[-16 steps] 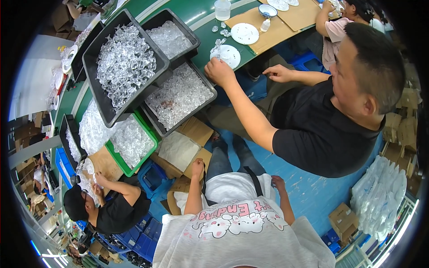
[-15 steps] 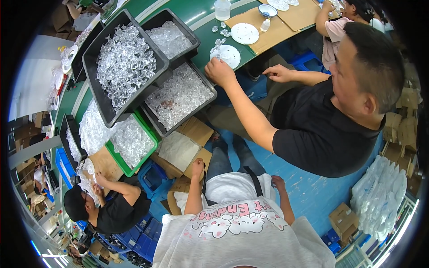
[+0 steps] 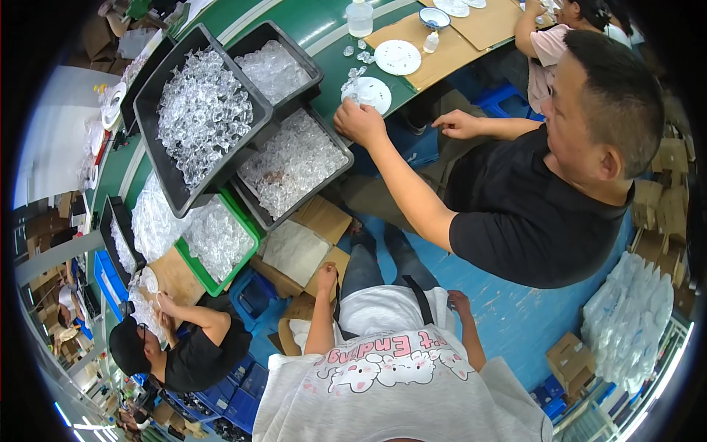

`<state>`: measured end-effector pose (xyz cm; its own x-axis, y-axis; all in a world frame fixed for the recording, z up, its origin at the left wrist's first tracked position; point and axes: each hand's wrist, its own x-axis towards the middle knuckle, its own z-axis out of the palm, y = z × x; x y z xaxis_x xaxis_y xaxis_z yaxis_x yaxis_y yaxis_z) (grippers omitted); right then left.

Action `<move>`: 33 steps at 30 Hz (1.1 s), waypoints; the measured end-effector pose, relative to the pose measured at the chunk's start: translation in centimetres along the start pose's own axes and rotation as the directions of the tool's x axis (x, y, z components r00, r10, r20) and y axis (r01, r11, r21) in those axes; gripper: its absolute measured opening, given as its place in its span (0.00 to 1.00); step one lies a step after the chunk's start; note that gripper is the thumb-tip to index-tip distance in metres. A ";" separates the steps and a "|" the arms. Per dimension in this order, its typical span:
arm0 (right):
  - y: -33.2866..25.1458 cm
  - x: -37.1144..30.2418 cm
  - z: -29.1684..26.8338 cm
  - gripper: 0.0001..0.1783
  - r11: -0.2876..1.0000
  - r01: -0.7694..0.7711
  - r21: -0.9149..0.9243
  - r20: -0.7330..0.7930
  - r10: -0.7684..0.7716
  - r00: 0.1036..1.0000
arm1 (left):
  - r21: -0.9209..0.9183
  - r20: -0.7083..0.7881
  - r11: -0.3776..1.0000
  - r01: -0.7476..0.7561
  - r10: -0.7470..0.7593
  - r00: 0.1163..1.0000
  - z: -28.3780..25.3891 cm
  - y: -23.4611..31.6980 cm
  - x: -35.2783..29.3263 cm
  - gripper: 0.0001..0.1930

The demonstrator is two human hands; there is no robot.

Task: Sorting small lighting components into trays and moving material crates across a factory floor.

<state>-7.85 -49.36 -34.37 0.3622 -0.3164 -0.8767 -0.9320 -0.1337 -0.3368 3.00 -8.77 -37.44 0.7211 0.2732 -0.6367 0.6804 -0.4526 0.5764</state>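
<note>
Head view: left fingers (image 3: pixel 328 273) near edge of cardboard box (image 3: pixel 322 214), right fingers (image 3: pixel 459 300) beside broad blue floor (image 3: pixel 508 313), closure unclear.

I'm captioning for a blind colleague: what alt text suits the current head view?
The wearer's left hand and right hand are held low, one at each side. Ahead, black bins heaped with clear pieces stand by a green table; to the right, a co-worker in black has one hand at a white plate.
</note>
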 end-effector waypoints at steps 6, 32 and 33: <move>-0.1 0.0 -0.1 0.13 1.000 0.020 -0.013 0.007 -0.020 1.000 | 0.012 -0.012 0.999 -0.048 0.048 0.999 0.2 -0.4 0.4 0.12; -0.2 0.2 0.1 0.12 1.000 0.007 0.030 0.013 -0.007 1.000 | 0.067 -0.037 0.996 -0.065 0.068 0.997 0.1 0.2 0.3 0.10; -0.1 0.2 0.1 0.12 1.000 0.007 0.028 0.013 -0.007 1.000 | 0.066 -0.037 0.996 -0.064 0.067 0.997 0.1 0.2 0.3 0.10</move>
<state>-7.66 -49.35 -34.54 0.3688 -0.3028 -0.8788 -0.9295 -0.1092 -0.3524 3.30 -8.83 -37.57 0.7692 0.2740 -0.5773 0.6227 -0.5241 0.5810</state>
